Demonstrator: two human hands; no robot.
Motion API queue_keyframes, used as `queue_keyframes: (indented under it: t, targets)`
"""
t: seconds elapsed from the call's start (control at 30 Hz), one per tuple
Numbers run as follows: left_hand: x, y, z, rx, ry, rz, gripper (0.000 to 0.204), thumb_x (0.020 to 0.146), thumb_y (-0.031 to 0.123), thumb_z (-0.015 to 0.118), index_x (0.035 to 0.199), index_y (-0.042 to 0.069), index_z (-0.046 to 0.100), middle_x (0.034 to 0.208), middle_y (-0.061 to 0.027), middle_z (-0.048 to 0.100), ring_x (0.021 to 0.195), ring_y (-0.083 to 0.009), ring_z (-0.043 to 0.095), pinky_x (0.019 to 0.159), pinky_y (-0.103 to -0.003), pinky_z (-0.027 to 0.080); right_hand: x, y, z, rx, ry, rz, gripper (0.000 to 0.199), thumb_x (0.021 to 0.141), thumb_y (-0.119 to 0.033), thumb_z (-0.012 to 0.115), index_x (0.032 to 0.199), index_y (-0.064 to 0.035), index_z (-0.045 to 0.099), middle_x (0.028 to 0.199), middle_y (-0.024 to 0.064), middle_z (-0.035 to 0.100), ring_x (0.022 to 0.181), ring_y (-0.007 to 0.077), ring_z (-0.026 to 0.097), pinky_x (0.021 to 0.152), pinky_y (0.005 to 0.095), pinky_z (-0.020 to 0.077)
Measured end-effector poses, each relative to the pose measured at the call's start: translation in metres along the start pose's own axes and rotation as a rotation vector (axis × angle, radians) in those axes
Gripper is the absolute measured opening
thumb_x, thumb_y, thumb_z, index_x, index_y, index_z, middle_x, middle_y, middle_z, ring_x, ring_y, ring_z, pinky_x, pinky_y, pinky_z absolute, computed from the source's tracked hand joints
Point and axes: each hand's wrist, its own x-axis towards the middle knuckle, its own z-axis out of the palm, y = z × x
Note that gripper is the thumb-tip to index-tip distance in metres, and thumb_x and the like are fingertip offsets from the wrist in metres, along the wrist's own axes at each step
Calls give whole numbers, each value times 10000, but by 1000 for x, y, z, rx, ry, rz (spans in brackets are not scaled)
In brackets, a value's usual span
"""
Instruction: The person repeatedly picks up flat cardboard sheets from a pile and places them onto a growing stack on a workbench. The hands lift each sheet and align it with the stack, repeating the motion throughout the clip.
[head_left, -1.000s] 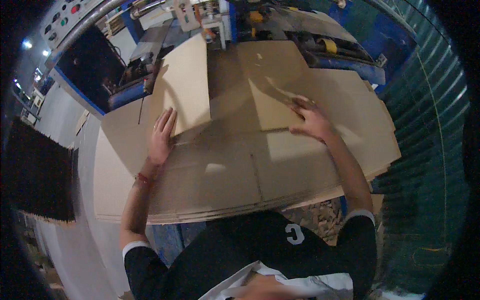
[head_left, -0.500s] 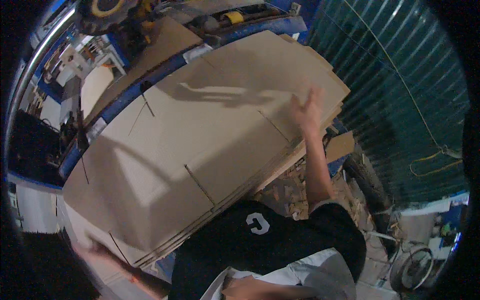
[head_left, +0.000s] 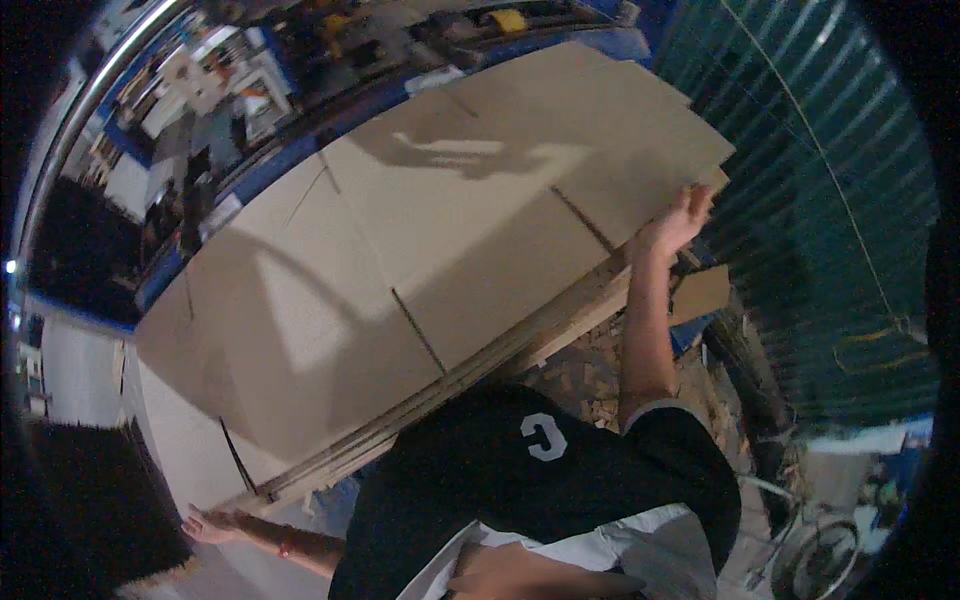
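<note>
Right arm stretched far out and upward, right hand (head_left: 675,222) with fingers spread, left arm extended low to the side, left hand (head_left: 208,524) open, palm down

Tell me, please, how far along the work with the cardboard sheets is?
Done: flat cardboard sheets lie stacked, edges roughly lined up. In hand: the right hand grips the stack's right end and the left hand is spread at its lower left corner, arms wide apart. Left: the stack rests in place, not visibly lifted; every sheet is flat, unfolded.
</note>
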Motion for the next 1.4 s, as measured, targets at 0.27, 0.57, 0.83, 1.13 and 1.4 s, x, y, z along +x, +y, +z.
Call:
queue_keyframes:
  t: [0.27, 0.57, 0.83, 1.13, 1.4]
  targets:
    - [27, 16, 12, -884, -422, -721, 345, 857, 217, 529, 1079, -46, 546, 1118, -129, 561, 1006, -243, 538, 889, -367, 435, 49, -77, 31, 76, -506, 295, 397, 767, 24, 568, 1154, -14, 485, 1091, 97, 555, 986, 228, 537, 857, 344, 431]
    - [-119, 144, -20, -462, -781, -179, 320, 816, -20, 518, 1134, -20, 548, 1198, -130, 531, 1087, -239, 506, 965, -366, 369, -78, -110, -59, -343, -1660, -481, 365, 704, -39, 611, 1063, -109, 611, 1139, 102, 585, 1138, 270, 497, 958, 413, 391]
    - [-150, 247, 11, 64, -1325, 1048, 534, 747, 63, 519, 1271, 158, 481, 1367, -114, 393, 1284, -314, 334, 1061, -475, 232, -88, -116, -17, -376, -1962, -631, 422, 667, -57, 601, 1084, -125, 603, 1224, 73, 548, 1184, 302, 461, 1017, 479, 310]
    - [-137, 243, 60, 40, -1282, 1060, 618, 721, 19, 507, 1322, 134, 418, 1394, -123, 345, 1286, -328, 317, 1068, -485, 215, -94, -64, 44, -583, -2064, -778, 569, 740, -333, 650, 1246, -126, 494, 1372, 97, 383, 1280, 301, 322, 1052, 450, 250]
    - [-125, 251, 168, -121, -1106, 1002, 682, 705, 0, 561, 1349, 114, 364, 1376, -160, 341, 1277, -339, 310, 1068, -447, 230, -107, -8, 146, -657, -2045, -793, 810, 697, -672, 537, 1290, -129, 447, 1407, 84, 324, 1262, 305, 333, 1027, 446, 283]
